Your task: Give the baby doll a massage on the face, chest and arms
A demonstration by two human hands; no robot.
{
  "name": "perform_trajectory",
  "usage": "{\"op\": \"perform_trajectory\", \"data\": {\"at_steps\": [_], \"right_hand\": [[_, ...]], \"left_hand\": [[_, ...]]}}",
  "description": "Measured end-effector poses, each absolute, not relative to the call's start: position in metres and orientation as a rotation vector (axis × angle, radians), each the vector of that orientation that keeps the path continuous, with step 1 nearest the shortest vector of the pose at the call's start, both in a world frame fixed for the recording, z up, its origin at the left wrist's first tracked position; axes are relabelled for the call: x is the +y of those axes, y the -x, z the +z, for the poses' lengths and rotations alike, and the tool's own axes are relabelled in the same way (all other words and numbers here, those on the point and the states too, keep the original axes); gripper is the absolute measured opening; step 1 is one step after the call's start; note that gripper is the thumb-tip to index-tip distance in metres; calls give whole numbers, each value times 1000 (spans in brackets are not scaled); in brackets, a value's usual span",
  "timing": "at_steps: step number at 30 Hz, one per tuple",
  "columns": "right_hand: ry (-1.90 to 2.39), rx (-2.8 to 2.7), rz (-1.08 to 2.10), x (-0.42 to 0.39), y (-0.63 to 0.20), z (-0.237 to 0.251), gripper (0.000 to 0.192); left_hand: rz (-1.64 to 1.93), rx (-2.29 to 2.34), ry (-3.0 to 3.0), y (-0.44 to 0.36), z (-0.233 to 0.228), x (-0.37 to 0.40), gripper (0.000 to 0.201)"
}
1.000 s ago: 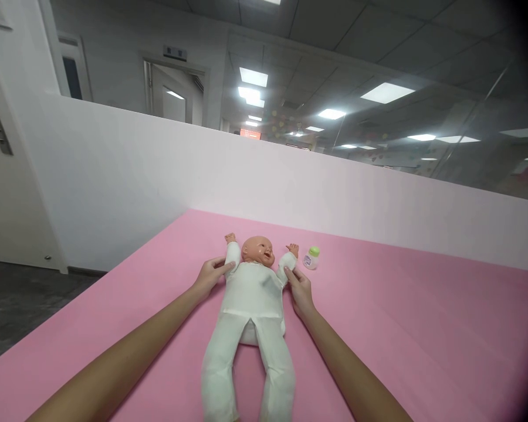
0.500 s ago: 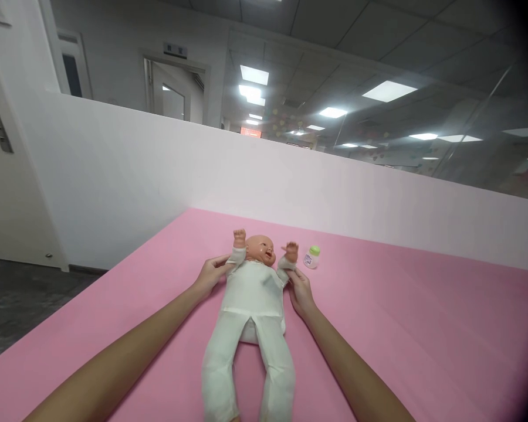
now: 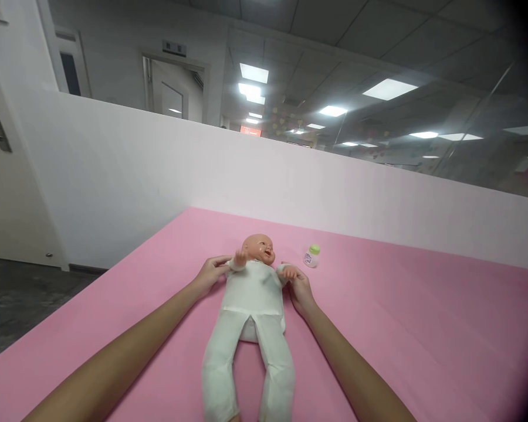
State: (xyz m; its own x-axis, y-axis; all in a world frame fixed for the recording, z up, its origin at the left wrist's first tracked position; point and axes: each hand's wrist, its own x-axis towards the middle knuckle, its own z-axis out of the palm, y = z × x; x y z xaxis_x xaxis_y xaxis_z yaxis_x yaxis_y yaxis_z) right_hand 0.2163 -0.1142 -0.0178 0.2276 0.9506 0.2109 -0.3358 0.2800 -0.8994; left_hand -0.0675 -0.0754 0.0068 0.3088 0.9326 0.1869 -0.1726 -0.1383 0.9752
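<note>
I see the doll (image 3: 253,305) lying face up on the pink mat (image 3: 422,328), long axis toward me. My left hand (image 3: 209,274) grasps its near arm; my right hand (image 3: 300,287) pinches the other, bottle (image 3: 311,256) just beyond.

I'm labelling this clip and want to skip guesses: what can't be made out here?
Head view, the only one:
- Bottle label: too small to read.
- Doll feet: cut off by the bottom edge.
- Left hand fingertips: hidden behind the doll's sleeve.
- Right hand grip: unclear beside the sleeve.
- Right edge of the pink mat: lost in dark vignetting.
</note>
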Motion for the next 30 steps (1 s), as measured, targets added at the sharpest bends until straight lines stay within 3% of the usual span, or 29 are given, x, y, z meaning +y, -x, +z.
{"op": "perform_trajectory", "data": {"at_steps": [6,11,24,30], "right_hand": [[886,-831,1044,-111,-218,-19,28],[905,-784,1042,-106,-221,-22,34],[809,-892,1064,-111,-217,-21,22],[863,-803,1073,-109,-219,-20,31]], "left_hand": [[1169,752,-1348,66,7,-76,53],[1168,867,-1362,67,4,-72,46],[1166,757,-1373,66,7,-75,49],[1177,851,-1362,68,4,-70,43]]}}
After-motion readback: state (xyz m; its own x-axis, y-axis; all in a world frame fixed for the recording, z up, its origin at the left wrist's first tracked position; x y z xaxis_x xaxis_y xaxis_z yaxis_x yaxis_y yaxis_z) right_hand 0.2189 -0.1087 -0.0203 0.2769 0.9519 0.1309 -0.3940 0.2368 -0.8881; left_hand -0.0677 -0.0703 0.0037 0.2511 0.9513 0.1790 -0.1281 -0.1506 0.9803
